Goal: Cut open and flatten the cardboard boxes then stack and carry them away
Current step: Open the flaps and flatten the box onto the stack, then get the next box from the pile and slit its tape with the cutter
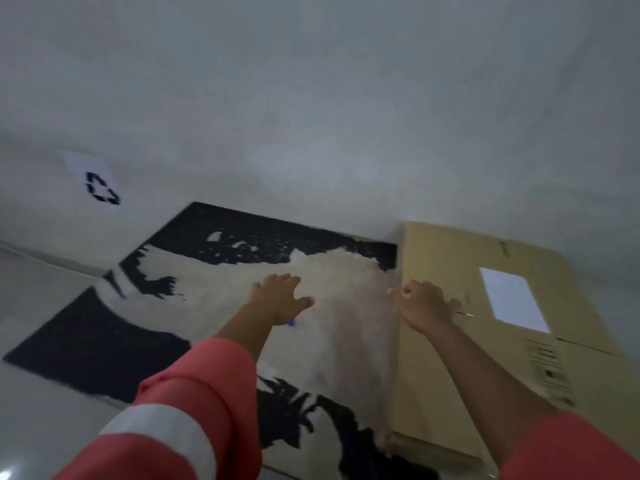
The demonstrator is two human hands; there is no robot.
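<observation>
A flattened tan cardboard box (450, 358) with a white label lies at the right, its far end against the wall. My right hand (424, 308) is at the box's left edge with its fingers curled round that edge. A thin glinting streak on the cardboard beside this hand is too blurred to identify. My left hand (282, 299) hovers over the rug with fingers spread and holds nothing. A small purple spot (291, 323) shows just below the left wrist. Both arms wear rolled-up red sleeves with a white band.
A shaggy black-and-white rug (173, 306) covers the floor under my left hand. A plain white wall (311, 116) stands close ahead, with a paper recycling sign (98, 187) stuck on it at the left. Pale floor tiles (38, 289) lie at the left.
</observation>
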